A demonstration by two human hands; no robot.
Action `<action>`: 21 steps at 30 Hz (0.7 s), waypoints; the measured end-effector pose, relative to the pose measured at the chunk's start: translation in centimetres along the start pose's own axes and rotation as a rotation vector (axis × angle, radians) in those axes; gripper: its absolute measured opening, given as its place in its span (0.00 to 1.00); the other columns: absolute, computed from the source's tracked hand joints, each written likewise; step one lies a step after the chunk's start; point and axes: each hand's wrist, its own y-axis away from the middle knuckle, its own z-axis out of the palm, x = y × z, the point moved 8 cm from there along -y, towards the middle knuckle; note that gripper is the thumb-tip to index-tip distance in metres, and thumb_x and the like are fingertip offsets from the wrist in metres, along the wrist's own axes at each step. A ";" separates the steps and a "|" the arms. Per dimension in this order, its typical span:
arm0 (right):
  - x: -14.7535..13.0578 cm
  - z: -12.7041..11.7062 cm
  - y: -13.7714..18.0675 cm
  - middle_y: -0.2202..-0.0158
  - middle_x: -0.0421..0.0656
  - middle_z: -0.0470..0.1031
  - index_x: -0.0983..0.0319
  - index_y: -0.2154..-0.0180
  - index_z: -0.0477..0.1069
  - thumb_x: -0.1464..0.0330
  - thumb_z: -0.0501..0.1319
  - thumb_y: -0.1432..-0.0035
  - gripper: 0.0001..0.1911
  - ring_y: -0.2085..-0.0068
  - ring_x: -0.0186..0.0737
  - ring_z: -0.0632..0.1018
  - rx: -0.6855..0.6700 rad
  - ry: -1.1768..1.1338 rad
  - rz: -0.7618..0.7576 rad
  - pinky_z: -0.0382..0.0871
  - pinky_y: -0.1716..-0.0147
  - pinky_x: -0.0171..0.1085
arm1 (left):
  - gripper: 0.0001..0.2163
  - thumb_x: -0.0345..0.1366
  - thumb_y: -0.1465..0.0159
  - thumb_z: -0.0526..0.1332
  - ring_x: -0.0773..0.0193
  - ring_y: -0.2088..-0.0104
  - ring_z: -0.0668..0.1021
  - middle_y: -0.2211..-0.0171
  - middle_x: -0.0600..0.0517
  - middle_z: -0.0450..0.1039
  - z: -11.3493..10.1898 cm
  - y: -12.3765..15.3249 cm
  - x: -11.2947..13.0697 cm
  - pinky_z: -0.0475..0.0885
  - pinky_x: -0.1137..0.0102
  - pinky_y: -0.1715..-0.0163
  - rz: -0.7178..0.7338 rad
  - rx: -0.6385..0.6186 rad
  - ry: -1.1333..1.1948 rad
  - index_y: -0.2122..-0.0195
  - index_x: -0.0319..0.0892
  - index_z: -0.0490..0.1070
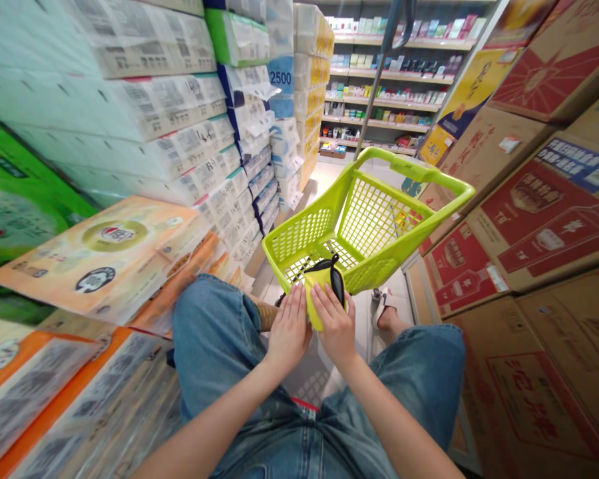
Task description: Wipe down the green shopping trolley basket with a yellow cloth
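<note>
My left hand (288,328) and my right hand (336,322) are side by side on the near rim of a lime-green shopping basket (367,219), over its yellow-green handle mount (317,293) with a black strap. The fingers of both hands lie flat and stretched against it, not wrapped round. The basket stands on the aisle floor in front of my knees in blue jeans and looks empty through its mesh. Its long green handle (414,170) rises at the far side.
Stacked tissue packs (180,133) wall the left side of the narrow aisle, with orange packs (104,259) low beside my left knee. Red and brown cartons (539,219) line the right. Shelves of goods (389,80) stand at the far end. A metal pole (379,73) rises behind the basket.
</note>
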 end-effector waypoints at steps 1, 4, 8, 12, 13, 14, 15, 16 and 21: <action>-0.3 0.0 0.2 0.39 0.44 0.72 0.56 0.35 0.60 0.78 0.52 0.39 0.32 0.36 0.41 0.69 -0.011 -0.002 -0.024 0.42 0.32 0.48 | 0.41 0.29 0.38 0.56 0.50 0.29 0.50 0.29 0.34 0.44 -0.1 0.0 0.0 0.56 0.54 0.33 0.001 0.003 0.002 0.29 0.30 0.31; 1.3 -0.6 -0.2 0.40 0.44 0.72 0.55 0.35 0.59 0.77 0.53 0.38 0.31 0.37 0.41 0.71 -0.026 0.035 -0.107 0.37 0.31 0.49 | 0.41 0.28 0.39 0.55 0.50 0.29 0.51 0.29 0.36 0.44 -0.2 0.0 -0.1 0.56 0.54 0.33 0.001 0.017 0.021 0.28 0.32 0.31; 9.0 -2.9 -1.9 0.40 0.47 0.72 0.56 0.35 0.59 0.76 0.54 0.39 0.32 0.38 0.44 0.72 0.012 0.147 -0.049 0.39 0.32 0.53 | 0.39 0.29 0.36 0.54 0.51 0.29 0.50 0.29 0.37 0.44 -0.2 0.0 -0.2 0.56 0.54 0.33 0.004 0.027 0.013 0.28 0.33 0.32; 15.1 -4.8 -3.3 0.38 0.48 0.70 0.56 0.37 0.62 0.75 0.53 0.39 0.29 0.38 0.49 0.71 0.079 0.230 0.085 0.42 0.35 0.58 | 0.37 0.31 0.34 0.53 0.53 0.29 0.50 0.29 0.38 0.44 0.0 0.1 -0.1 0.55 0.56 0.32 -0.007 0.023 -0.016 0.28 0.31 0.34; 15.3 -4.8 -3.4 0.38 0.47 0.70 0.56 0.37 0.63 0.76 0.53 0.40 0.29 0.38 0.50 0.71 0.090 0.231 0.106 0.44 0.35 0.58 | 0.36 0.31 0.34 0.53 0.53 0.29 0.50 0.29 0.38 0.44 0.1 0.1 -0.1 0.55 0.56 0.32 -0.011 0.023 -0.022 0.28 0.31 0.34; 14.8 -4.7 -3.3 0.38 0.47 0.70 0.57 0.38 0.63 0.77 0.52 0.41 0.30 0.37 0.50 0.71 0.097 0.222 0.123 0.45 0.36 0.57 | 0.36 0.31 0.34 0.53 0.53 0.29 0.50 0.29 0.38 0.44 0.1 0.1 -0.1 0.55 0.57 0.32 -0.014 0.025 -0.025 0.28 0.31 0.33; 13.8 -4.3 -3.1 0.39 0.47 0.70 0.57 0.37 0.63 0.78 0.52 0.42 0.31 0.37 0.50 0.70 0.097 0.205 0.132 0.46 0.36 0.57 | 0.37 0.31 0.33 0.53 0.53 0.29 0.49 0.29 0.38 0.45 0.0 0.1 -0.1 0.55 0.57 0.32 -0.016 0.027 -0.027 0.28 0.31 0.33; 12.2 -3.8 -2.8 0.39 0.47 0.70 0.57 0.37 0.63 0.79 0.51 0.43 0.32 0.37 0.49 0.70 0.092 0.179 0.134 0.46 0.36 0.56 | 0.37 0.31 0.34 0.53 0.53 0.29 0.49 0.29 0.37 0.45 0.0 0.1 -0.1 0.55 0.56 0.33 -0.017 0.029 -0.027 0.29 0.31 0.33; 2.0 -0.7 -0.2 0.38 0.45 0.70 0.57 0.36 0.61 0.81 0.50 0.44 0.35 0.35 0.42 0.67 -0.005 0.006 0.024 0.46 0.34 0.49 | 0.41 0.28 0.38 0.55 0.50 0.29 0.51 0.29 0.35 0.43 0.0 0.0 -0.1 0.56 0.54 0.34 -0.004 0.013 0.004 0.29 0.32 0.29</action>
